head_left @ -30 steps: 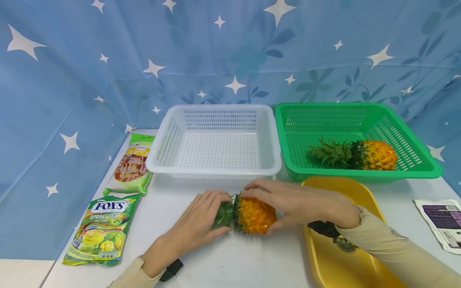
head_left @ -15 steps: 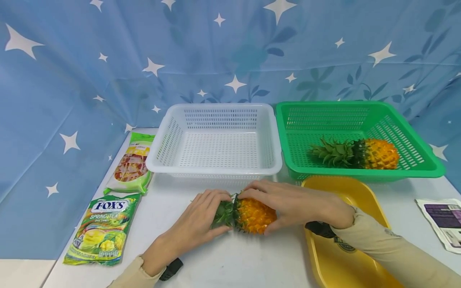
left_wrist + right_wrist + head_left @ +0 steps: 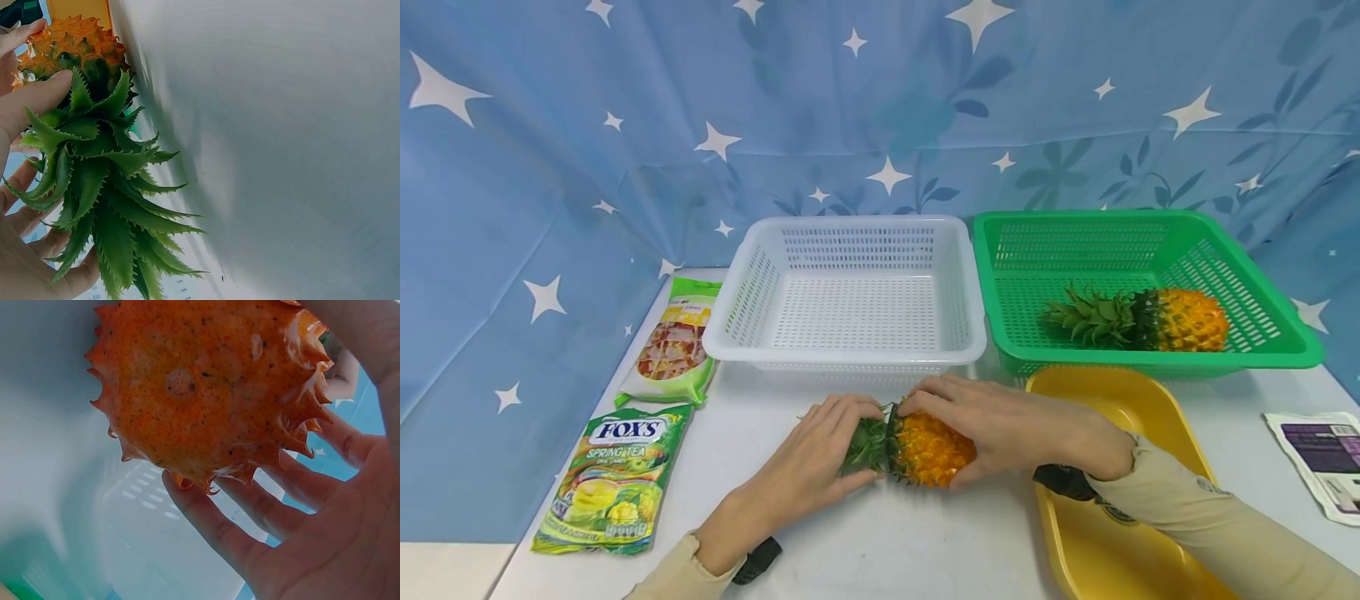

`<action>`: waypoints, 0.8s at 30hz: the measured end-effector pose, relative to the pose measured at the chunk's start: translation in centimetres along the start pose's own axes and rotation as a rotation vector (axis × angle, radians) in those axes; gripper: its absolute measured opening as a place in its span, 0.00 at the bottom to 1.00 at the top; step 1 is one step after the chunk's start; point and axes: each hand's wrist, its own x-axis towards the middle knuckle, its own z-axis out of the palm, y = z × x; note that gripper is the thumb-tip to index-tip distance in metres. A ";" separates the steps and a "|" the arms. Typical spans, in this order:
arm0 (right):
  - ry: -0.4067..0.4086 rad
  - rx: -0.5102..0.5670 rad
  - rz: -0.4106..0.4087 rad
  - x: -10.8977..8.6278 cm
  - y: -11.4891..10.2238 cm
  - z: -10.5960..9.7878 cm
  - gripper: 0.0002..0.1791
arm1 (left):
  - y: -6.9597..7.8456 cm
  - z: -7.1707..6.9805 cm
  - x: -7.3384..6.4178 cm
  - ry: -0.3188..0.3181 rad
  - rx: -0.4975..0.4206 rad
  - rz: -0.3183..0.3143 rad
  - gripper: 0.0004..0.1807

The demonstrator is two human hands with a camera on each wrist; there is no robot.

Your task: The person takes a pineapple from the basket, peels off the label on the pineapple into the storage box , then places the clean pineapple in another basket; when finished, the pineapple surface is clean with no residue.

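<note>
A small pineapple (image 3: 934,450) lies on its side on the white table in front of the white basket, orange body to the right and leafy crown to the left. My left hand (image 3: 822,446) holds it by the crown (image 3: 112,194), thumb up near the neck and fingers behind the leaves. On the other side my right hand (image 3: 1003,423) grips the orange body, its fingers over the far side and thumb on the near side. The right wrist view shows the spiky round bottom of the pineapple (image 3: 194,387) between thumb and fingers.
A white basket (image 3: 846,357) stands behind my hands. Beside it, a green basket (image 3: 1157,361) holds a second pineapple (image 3: 1191,321). A yellow tray (image 3: 1051,533) lies under my right forearm. Two bags, one of Fox's candy (image 3: 613,483), lie left; a white-and-purple packet (image 3: 1318,458) lies right.
</note>
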 end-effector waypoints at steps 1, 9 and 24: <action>0.003 0.002 -0.001 0.0 0.0 0.0 0.47 | 0.0 0.0 0.0 0.001 -0.002 0.001 0.36; 0.011 0.008 -0.006 0.1 -0.2 0.1 0.43 | 0.0 0.0 0.0 0.006 -0.008 0.002 0.36; 0.036 0.008 0.002 0.2 -0.3 0.6 0.43 | 0.1 -0.1 0.0 -0.007 -0.015 -0.004 0.36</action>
